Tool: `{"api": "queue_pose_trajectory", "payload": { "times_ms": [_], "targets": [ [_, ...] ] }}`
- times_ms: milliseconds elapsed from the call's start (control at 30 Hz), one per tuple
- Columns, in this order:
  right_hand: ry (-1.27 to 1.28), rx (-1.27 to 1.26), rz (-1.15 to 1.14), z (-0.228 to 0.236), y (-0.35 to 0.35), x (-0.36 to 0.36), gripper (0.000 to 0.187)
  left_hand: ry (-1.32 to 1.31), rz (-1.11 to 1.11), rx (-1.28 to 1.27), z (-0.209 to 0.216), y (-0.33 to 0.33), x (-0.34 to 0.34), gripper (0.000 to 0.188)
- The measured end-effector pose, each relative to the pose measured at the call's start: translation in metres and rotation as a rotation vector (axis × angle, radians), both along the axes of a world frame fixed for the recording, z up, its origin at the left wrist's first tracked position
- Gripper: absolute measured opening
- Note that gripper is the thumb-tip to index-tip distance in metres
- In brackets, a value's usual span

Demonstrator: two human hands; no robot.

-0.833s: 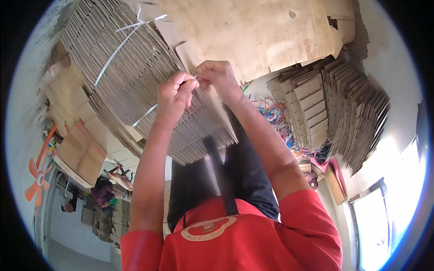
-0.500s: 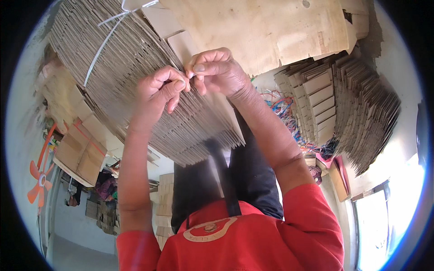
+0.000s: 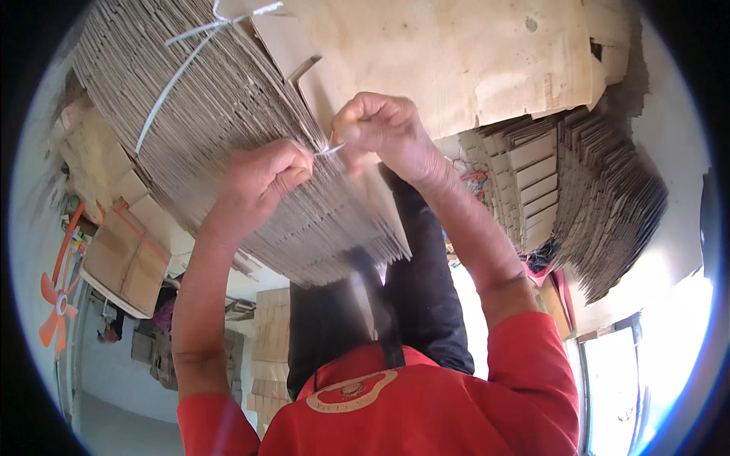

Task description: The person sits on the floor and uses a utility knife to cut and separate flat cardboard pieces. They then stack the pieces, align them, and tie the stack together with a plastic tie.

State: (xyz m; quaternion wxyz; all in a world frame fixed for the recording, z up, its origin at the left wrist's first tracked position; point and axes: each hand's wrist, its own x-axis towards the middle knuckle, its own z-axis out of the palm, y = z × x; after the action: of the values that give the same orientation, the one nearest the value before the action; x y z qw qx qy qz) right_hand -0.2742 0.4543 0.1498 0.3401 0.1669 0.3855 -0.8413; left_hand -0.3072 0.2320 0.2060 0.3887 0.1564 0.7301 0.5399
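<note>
A large stack of flat cardboard sheets [image 3: 182, 114] lies before me, its edges facing up. A short stretch of white plastic twine [image 3: 329, 150] shows between my hands, just above the stack's right side. My left hand [image 3: 270, 173] is closed in a pinch at one end of it. My right hand [image 3: 384, 133], slightly blurred, pinches the other end, a small gap apart from the left. Farther up the stack, another white twine [image 3: 175, 80] is knotted round the sheets, with loose ends sticking out.
A pale board [image 3: 433, 61] lies at the far side, beyond the stack. To the right stand more stacked cardboard sheets [image 3: 601, 197] against the wall. At the left are a cardboard box [image 3: 125, 254] and an orange fan [image 3: 61, 302]. A bright window [image 3: 612, 380] is at lower right.
My hands have moved apart from nearly touching, drawing a stretch of white twine between them. Both sit slightly lower in view; the head view has shifted a little.
</note>
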Motion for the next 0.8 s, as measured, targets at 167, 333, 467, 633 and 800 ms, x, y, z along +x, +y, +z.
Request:
{"api": "queue_pose_trajectory", "payload": {
  "times_ms": [167,333,467,633,800],
  "targets": [
    [0.736,0.831,0.306,0.019,0.0,0.002,0.018,-0.041,0.033,0.004,-0.005,-0.001,0.004,0.017],
    [0.883,0.82,0.346,0.026,0.001,0.003,0.016,-0.01,0.018,-0.004,-0.005,0.0,0.001,0.019],
    [0.643,0.446,0.056,0.016,-0.007,0.007,0.007,-0.028,0.017,0.01,-0.005,0.0,0.0,0.018],
    [0.212,0.054,-0.009,0.022,-0.007,0.001,0.007,-0.012,-0.01,-0.008,-0.002,-0.001,-0.003,0.017],
    [0.141,-0.025,0.138,0.019,-0.004,-0.008,0.01,-0.009,-0.008,-0.006,-0.003,-0.001,-0.003,0.015]
  ]
}}
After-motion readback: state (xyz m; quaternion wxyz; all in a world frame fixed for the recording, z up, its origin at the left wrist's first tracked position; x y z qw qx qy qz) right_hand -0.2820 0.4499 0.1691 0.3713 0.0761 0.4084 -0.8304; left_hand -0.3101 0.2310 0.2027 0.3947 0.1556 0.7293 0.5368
